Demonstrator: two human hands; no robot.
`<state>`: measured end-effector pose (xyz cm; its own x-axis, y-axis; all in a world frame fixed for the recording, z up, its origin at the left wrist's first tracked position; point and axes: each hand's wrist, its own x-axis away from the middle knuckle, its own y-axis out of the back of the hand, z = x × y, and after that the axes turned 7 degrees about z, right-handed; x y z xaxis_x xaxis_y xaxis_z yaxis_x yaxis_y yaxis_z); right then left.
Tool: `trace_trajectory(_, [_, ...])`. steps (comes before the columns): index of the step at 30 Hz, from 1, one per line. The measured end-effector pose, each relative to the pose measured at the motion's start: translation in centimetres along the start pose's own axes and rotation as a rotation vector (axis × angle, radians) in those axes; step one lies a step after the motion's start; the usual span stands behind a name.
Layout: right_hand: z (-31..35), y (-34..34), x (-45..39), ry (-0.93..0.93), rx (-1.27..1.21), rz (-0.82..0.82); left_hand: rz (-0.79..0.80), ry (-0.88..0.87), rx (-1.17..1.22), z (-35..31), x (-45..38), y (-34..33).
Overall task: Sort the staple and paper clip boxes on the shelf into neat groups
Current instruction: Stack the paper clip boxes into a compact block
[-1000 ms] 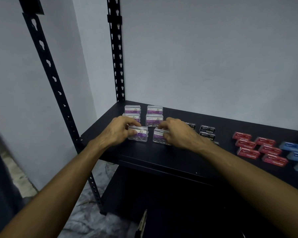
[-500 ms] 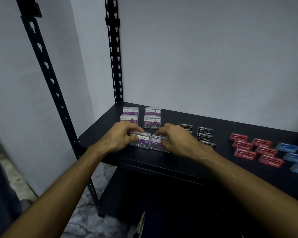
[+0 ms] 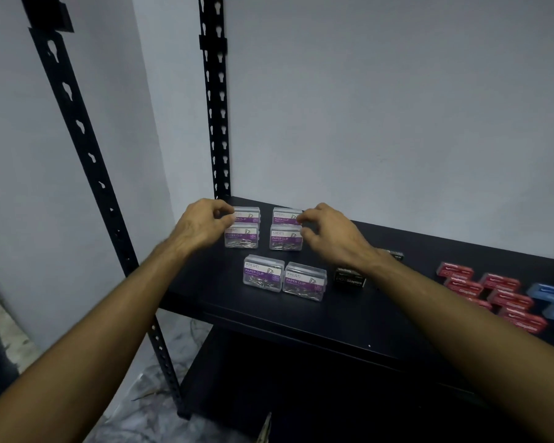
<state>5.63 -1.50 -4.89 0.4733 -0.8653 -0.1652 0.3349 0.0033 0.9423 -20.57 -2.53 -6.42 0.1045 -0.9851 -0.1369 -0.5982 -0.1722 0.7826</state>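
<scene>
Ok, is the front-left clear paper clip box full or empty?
Not empty: silver clips show through the front-left clear plastic paper clip box below its purple label. Exact fill cannot tell.

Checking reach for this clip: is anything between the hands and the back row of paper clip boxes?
Nothing visible. The left hand is at the back-left paper clip box and the right hand at the back-right paper clip box; whether the fingers touch them is unclear. The front pair sits nearer, beneath the forearms.
</scene>
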Motion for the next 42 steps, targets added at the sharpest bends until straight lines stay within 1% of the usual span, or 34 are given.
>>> trace_trajectory(5, [0.7,-0.9,-2.7,0.023,0.02,0.099,0.071,0.004,0.053,-0.6,-1.0,-1.3])
trace_trajectory(11, [1.1,-1.9,-4.2,0.008,-0.011,0.172,0.084,-0.007,0.061,-1.0,-1.6,-2.8])
trace_trajectory(21, [0.7,-1.9,-3.1,0.019,-0.053,0.156,0.15,-0.067,0.12,-2.0,-1.5,-3.5])
trace_trajectory(28, [0.2,-0.6,-0.6,-0.013,-0.037,0.189,0.289,-0.129,0.178,-2.6,-0.4,-3.6])
trace_trajectory(34, [0.2,0.2,1.2,-0.05,-0.053,0.22,0.412,-0.166,0.16,-3.4,0.7,-3.0])
trace_trajectory(42, [0.5,0.5,2.8,-0.039,-0.037,0.223,0.481,-0.229,0.125,-3.2,1.4,-2.6])
